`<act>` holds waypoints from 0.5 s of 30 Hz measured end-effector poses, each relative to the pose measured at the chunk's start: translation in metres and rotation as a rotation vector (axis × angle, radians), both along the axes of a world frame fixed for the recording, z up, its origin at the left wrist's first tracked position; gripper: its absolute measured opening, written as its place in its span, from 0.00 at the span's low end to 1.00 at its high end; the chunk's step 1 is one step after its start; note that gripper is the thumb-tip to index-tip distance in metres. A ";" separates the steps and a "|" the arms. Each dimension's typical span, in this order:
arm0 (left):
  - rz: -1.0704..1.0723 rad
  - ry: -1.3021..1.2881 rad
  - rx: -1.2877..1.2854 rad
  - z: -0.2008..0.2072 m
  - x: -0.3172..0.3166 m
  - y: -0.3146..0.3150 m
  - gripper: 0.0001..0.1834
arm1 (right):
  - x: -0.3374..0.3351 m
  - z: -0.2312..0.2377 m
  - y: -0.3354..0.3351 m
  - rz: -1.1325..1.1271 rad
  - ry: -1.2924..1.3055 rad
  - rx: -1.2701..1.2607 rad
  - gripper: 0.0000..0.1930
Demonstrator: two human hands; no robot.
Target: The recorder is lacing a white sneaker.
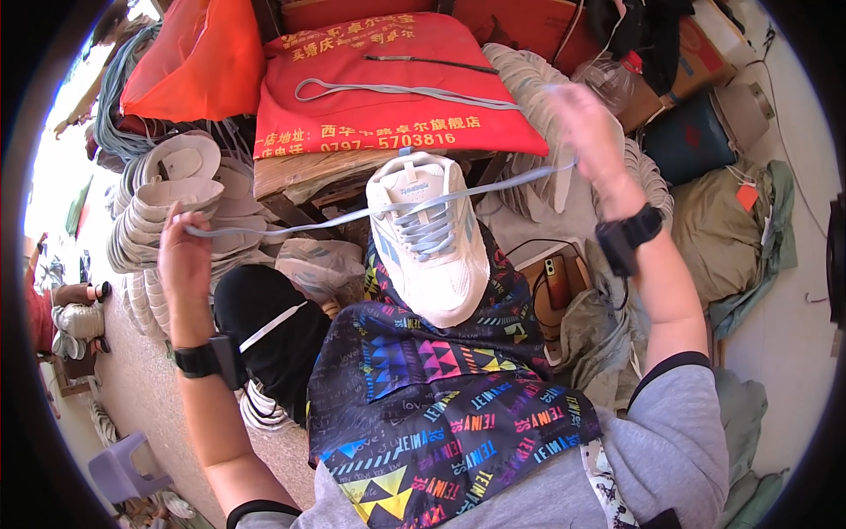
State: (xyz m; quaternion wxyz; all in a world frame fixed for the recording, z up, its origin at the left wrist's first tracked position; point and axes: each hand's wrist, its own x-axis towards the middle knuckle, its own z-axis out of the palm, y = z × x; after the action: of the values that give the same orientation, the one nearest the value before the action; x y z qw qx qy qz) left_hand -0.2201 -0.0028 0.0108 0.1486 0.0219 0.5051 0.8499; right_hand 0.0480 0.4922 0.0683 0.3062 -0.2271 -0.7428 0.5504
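Note:
A white sneaker (449, 291) with blue-grey side marks rests toe toward me on my lap, over a dark, brightly printed apron (458, 414). A light blue-grey shoelace (502, 183) is threaded across its lower eyelets, and its two ends run out to both sides above the tongue. Out at the left, my left hand (185, 264) is closed on one end. My right hand (595, 137), raised at the upper right and slightly blurred, grips the other end. The lace is pulled nearly straight between them.
Ahead, a red cloth (397, 106) covers a wooden bench, with spare looped laces (405, 91) and a thin dark tool (432, 63) on it. Stacked shoe uppers (176, 189) stand at the left. A phone (557, 282) lies in a box at the right; a purple stool (129, 465) is lower left.

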 end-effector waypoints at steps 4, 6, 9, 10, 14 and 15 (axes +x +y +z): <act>-0.123 -0.004 -0.135 0.017 0.071 0.087 0.18 | -0.003 -0.015 -0.071 0.810 -0.206 0.392 0.12; -0.206 -0.005 -0.137 0.023 0.089 0.102 0.18 | -0.005 -0.018 -0.089 0.790 -0.285 0.732 0.13; -0.226 0.019 -0.135 0.034 0.094 0.105 0.17 | -0.011 -0.016 -0.085 0.825 -0.260 0.697 0.11; -0.223 0.027 -0.135 0.037 0.095 0.104 0.17 | -0.013 -0.017 -0.082 0.869 -0.229 0.688 0.10; -0.171 0.024 -0.138 0.042 0.091 0.087 0.18 | -0.012 -0.020 -0.090 0.895 -0.165 0.692 0.09; -0.196 0.061 -0.157 0.041 0.088 0.080 0.19 | -0.011 -0.027 -0.094 0.863 -0.069 0.683 0.09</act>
State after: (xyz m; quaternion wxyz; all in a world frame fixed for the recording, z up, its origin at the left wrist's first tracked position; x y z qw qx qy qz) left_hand -0.1323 0.0776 0.0513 0.2166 0.0855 0.5698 0.7881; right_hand 0.0368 0.3977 0.0410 0.0844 0.1922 -0.9145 0.3459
